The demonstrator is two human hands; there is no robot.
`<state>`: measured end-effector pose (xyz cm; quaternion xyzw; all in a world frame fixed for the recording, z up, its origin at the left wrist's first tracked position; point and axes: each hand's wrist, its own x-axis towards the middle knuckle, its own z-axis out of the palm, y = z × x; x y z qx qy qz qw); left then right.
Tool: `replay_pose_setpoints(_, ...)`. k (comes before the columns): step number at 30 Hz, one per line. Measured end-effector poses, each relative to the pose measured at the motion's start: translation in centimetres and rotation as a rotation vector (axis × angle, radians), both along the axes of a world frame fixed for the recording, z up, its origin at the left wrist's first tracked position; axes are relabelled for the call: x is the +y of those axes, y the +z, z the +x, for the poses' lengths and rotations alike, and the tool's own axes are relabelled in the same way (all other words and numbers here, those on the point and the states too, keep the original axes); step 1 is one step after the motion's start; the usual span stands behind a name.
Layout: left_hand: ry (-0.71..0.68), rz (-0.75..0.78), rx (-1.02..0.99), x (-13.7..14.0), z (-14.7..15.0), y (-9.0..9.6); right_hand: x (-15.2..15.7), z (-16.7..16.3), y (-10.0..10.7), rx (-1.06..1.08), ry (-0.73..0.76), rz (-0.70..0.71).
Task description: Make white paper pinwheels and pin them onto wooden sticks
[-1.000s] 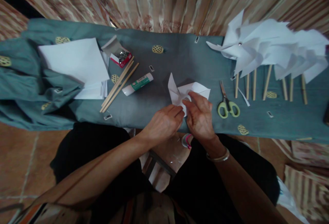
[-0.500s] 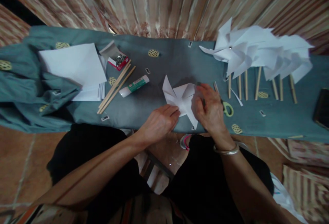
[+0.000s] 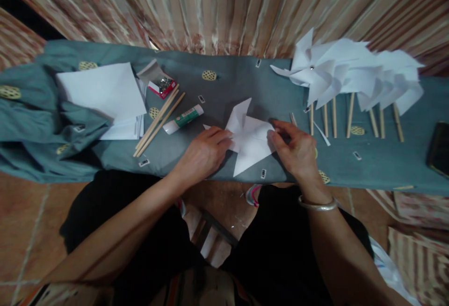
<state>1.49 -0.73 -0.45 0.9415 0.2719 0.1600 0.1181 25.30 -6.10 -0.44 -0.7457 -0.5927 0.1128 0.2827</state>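
A white paper pinwheel (image 3: 248, 135) without a stick lies in front of me on the table, between my two hands. My left hand (image 3: 208, 149) pinches its left side, fingers pressed together near the folded centre. At the right edge, the thumb and forefinger of my right hand (image 3: 296, 147) grip a paper corner. Under and behind that hand, green-handled scissors (image 3: 293, 119) are mostly hidden. A glue stick (image 3: 183, 119) lies to the left of the pinwheel, beside several wooden sticks (image 3: 157, 121).
Several pinwheels on sticks (image 3: 345, 69) lie overlapped at the right. Stacked white paper (image 3: 103, 91) and an open red box of metal pins (image 3: 162, 83) are at the left. A dark phone (image 3: 440, 149) lies at the right edge. A curtain (image 3: 224, 11) hangs behind the green tablecloth (image 3: 238, 76).
The pinwheel has turned on the table. My left hand has shifted left and my right hand a little right, and my right hand now covers more of the scissors.
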Motion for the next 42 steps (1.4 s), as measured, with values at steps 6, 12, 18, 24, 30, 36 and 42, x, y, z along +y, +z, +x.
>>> replay_pose_setpoints(6, 0.049, -0.012, 0.003, 0.9, -0.5, -0.1, -0.9, -0.4, 0.0, 0.036, -0.028, -0.063)
replay_pose_setpoints(12, 0.0, 0.044, -0.029, -0.2, -0.2, 0.1, -1.6, -0.7, 0.0, 0.048, -0.006, -0.077)
replay_pose_setpoints(18, -0.075, -0.036, -0.046, -1.5, 0.3, 0.0, -2.1, -0.8, 0.2, 0.014, -0.008, -0.096)
replay_pose_setpoints(24, -0.074, -0.069, 0.014, -2.2, 0.6, 0.1, -2.3, -0.9, 0.3, -0.011, -0.007, -0.104)
replay_pose_setpoints(30, -0.058, -0.059, 0.023, -2.1, 0.6, 0.2, -2.5, -0.6, 1.0, -0.014, 0.057, -0.003)
replay_pose_setpoints(36, -0.049, -0.044, 0.022, -2.2, 0.7, 0.3, -2.9, -0.4, 1.7, 0.069, 0.233, 0.091)
replay_pose_setpoints(42, -0.051, -0.043, 0.015, -2.3, 0.8, 0.4, -3.4, 0.7, 1.2, 0.175, 0.309, 0.056)
